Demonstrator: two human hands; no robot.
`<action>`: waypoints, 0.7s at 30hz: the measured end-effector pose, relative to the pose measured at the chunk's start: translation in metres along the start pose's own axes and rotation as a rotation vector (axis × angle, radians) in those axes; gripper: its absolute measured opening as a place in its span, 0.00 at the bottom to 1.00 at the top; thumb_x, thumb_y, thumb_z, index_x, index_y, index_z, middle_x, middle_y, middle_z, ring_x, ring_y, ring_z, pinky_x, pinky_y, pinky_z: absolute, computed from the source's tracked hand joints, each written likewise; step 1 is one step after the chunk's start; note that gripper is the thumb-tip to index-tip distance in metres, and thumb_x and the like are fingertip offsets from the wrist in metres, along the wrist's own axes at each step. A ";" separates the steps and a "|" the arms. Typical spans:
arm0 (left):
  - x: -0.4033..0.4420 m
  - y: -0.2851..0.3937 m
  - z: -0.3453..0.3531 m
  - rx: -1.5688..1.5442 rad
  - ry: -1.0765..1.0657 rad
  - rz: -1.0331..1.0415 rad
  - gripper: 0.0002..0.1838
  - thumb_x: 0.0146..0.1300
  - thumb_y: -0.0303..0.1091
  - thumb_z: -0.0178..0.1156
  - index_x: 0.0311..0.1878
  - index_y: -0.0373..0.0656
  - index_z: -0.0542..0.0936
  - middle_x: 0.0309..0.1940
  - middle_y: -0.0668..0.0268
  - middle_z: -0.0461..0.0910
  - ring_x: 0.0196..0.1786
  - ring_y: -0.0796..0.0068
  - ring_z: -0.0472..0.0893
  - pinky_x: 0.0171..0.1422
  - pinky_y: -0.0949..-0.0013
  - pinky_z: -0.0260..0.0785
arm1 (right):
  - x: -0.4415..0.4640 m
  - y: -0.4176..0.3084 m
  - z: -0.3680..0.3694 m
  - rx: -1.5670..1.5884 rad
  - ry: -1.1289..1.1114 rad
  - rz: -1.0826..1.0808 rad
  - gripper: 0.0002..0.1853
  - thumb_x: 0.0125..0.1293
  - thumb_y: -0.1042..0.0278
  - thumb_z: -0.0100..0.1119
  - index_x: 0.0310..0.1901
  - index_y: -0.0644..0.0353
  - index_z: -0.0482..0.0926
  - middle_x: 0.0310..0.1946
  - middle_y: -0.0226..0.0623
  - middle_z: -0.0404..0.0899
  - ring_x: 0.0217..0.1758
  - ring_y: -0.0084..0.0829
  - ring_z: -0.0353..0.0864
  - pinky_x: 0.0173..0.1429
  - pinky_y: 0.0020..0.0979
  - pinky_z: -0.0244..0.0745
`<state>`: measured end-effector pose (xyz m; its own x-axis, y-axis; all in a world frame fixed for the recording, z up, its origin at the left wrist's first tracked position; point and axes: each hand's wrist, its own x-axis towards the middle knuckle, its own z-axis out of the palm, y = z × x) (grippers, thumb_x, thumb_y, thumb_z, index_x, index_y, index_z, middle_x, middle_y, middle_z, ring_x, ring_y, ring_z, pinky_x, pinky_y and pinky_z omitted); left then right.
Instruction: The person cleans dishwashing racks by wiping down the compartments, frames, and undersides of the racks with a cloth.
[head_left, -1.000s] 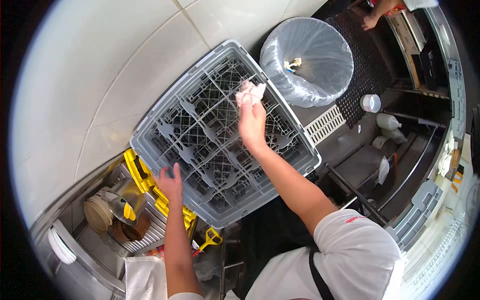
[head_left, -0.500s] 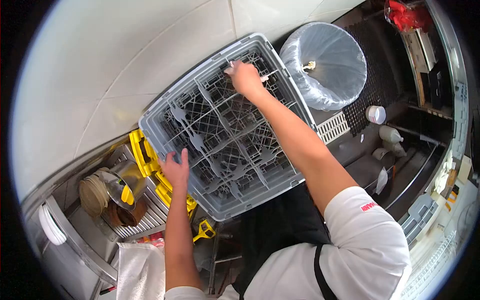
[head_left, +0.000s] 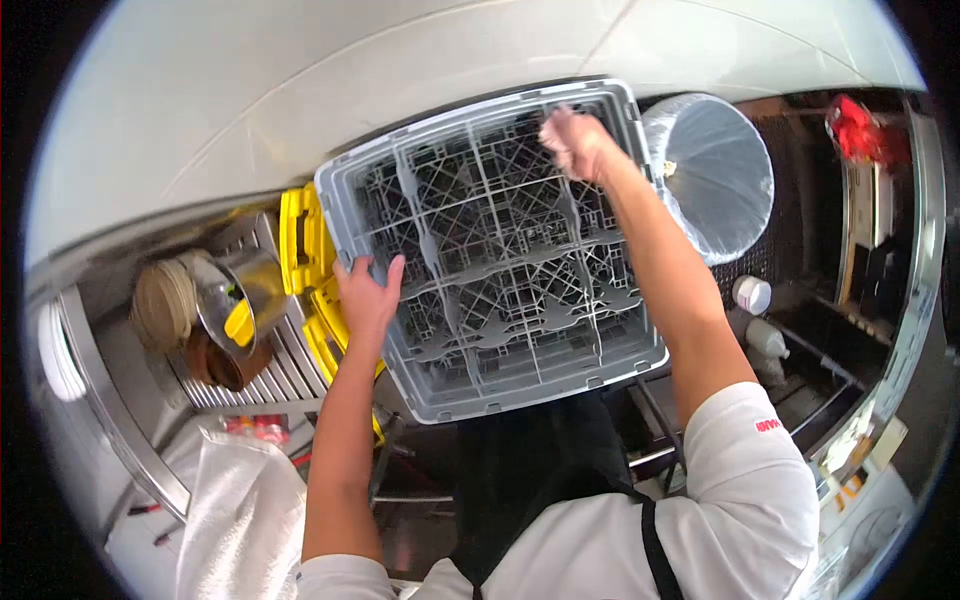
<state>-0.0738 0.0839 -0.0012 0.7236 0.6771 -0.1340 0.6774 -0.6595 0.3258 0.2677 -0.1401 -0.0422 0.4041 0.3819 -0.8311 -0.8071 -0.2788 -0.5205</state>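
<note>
A grey plastic dishwasher rack [head_left: 530, 400] with a dark lattice base and upright dividers fills the middle of the view. My left hand [head_left: 366, 300] grips its left rim, fingers at the wall and thumb stretched out over the inside. Over the far right part of the rack is my right hand [head_left: 582, 148], its fingers curled together and blurred by motion. Something pale may be in them, but I cannot make it out.
Right of the rack stands a bin [head_left: 715, 185] lined with clear plastic. Yellow plastic holders [head_left: 305, 240] touch the left side, near a metal pot [head_left: 250, 290] and stacked round items [head_left: 163, 305]. A white cloth [head_left: 245, 510] hangs lower left. A tiled wall [head_left: 300, 60] rises behind.
The rack appears turned and shifted slightly right as the view moved. My right hand stays over its far part and is now blurred. My left hand remains at the left rim.
</note>
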 end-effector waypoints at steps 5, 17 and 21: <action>0.003 -0.005 0.002 -0.012 -0.006 -0.019 0.36 0.57 0.61 0.67 0.48 0.32 0.81 0.57 0.33 0.70 0.56 0.34 0.75 0.60 0.48 0.71 | 0.078 0.016 -0.006 0.054 -0.044 0.055 0.17 0.72 0.66 0.43 0.24 0.51 0.73 0.17 0.26 0.70 0.15 0.26 0.67 0.19 0.31 0.63; 0.001 -0.009 0.005 -0.029 0.037 0.001 0.38 0.58 0.62 0.66 0.48 0.28 0.80 0.59 0.33 0.68 0.56 0.34 0.75 0.61 0.46 0.70 | -0.025 -0.007 0.001 -1.959 -0.045 -1.426 0.11 0.60 0.69 0.54 0.40 0.58 0.85 0.48 0.40 0.84 0.55 0.44 0.80 0.62 0.44 0.70; -0.004 -0.009 0.003 -0.039 0.004 0.009 0.38 0.59 0.63 0.64 0.48 0.27 0.80 0.59 0.33 0.68 0.57 0.34 0.75 0.61 0.46 0.71 | 0.007 0.000 0.035 -3.194 -0.225 -0.752 0.13 0.66 0.58 0.57 0.45 0.54 0.85 0.40 0.33 0.85 0.46 0.36 0.82 0.52 0.40 0.74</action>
<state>-0.0820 0.0863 -0.0068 0.7289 0.6727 -0.1271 0.6653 -0.6521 0.3636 0.2551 -0.1062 -0.0417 0.0385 0.6727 -0.7389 0.7557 0.4642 0.4620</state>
